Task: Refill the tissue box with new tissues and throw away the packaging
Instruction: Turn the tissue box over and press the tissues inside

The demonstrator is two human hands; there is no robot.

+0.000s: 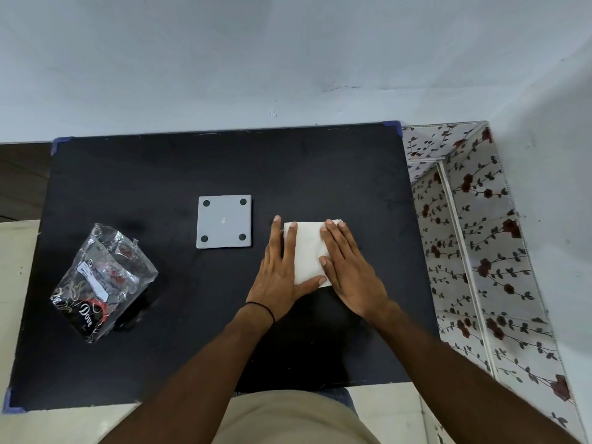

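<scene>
Nearest the camera, both forearms reach over the black table (166,347). The left hand (282,274) and the right hand (349,270) lie flat with fingers spread, pressing down on a white stack of tissues (309,251), probably to square and flatten it so it will fit the holder. No tissue box body can be seen; whether it sits under the stack cannot be told. Just left of the hands rests a grey square plate (224,222) with four dark pads, likely the box's base set aside for refilling. Further left lies the emptied clear plastic packaging (102,280), not yet thrown away. Beyond stands a pale wall (288,59), with floral covering (474,251) at right.
</scene>
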